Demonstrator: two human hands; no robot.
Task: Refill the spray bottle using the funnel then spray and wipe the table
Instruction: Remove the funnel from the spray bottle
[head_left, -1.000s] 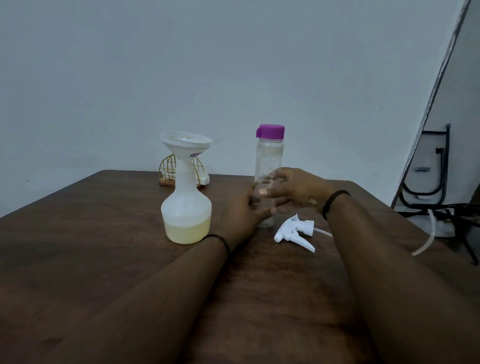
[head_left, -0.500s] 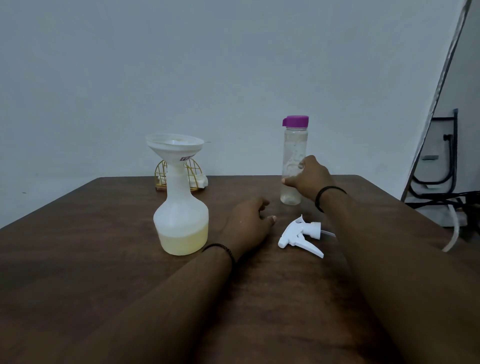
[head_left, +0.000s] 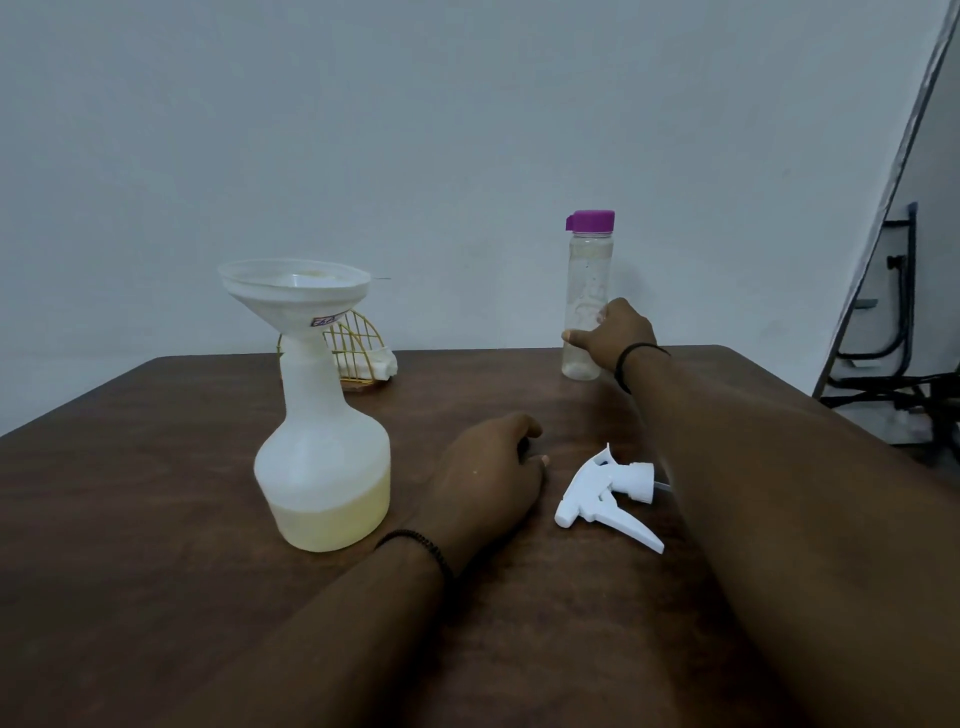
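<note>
A white spray bottle (head_left: 322, 467) stands on the brown table (head_left: 156, 519), holding pale yellow liquid in its lower part. A white funnel (head_left: 296, 293) sits in its neck. The white trigger spray head (head_left: 605, 493) lies on its side right of centre. At the far edge stands a clear, empty-looking bottle with a purple cap (head_left: 587, 280); my right hand (head_left: 615, 332) is wrapped around its lower half. My left hand (head_left: 493, 473) rests on the table between the spray bottle and the trigger head, fingers loosely curled, holding nothing.
A gold wire napkin holder (head_left: 358, 353) with white tissue stands behind the spray bottle near the far edge. A black metal frame (head_left: 893, 332) and cables are on the floor beyond the table's right side. A plain wall is behind.
My right hand carried the purple-capped bottle from the table's middle to the far right edge and set it down there. My left hand let go of it and came to rest on the table.
</note>
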